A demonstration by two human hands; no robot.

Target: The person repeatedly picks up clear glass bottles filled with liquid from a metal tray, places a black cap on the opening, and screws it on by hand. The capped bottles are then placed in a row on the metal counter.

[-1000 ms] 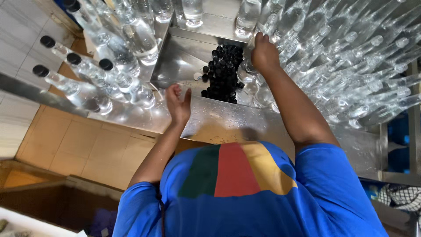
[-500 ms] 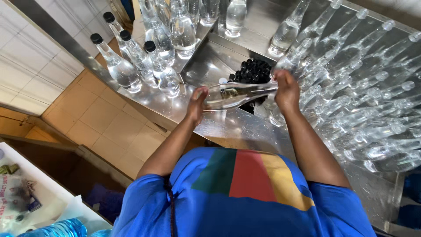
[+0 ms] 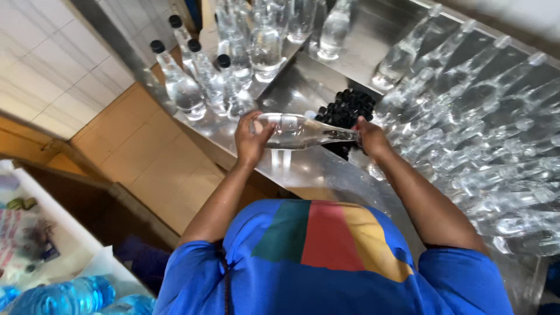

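Note:
I hold a clear filled plastic bottle [image 3: 300, 131] lying sideways above the steel table [image 3: 309, 169]. My left hand [image 3: 251, 140] cups its base. My right hand [image 3: 370, 137] grips its neck end, right beside a pile of black caps [image 3: 349, 106] on the table. Whether the neck carries a cap is hidden by my fingers. My blue shirt with coloured patches fills the bottom of the view.
Several upright bottles with black caps [image 3: 186, 81] stand at the table's left edge, with more bottles [image 3: 335, 29] behind them. Rows of uncapped clear bottles [image 3: 478, 116] lie on the right. A tiled wall and wooden floor are on the left, blue bottles [image 3: 64, 297] at bottom left.
My right hand took a bottle from the lying rows and brought it sideways to my left hand, which now holds its base. The view also shifted.

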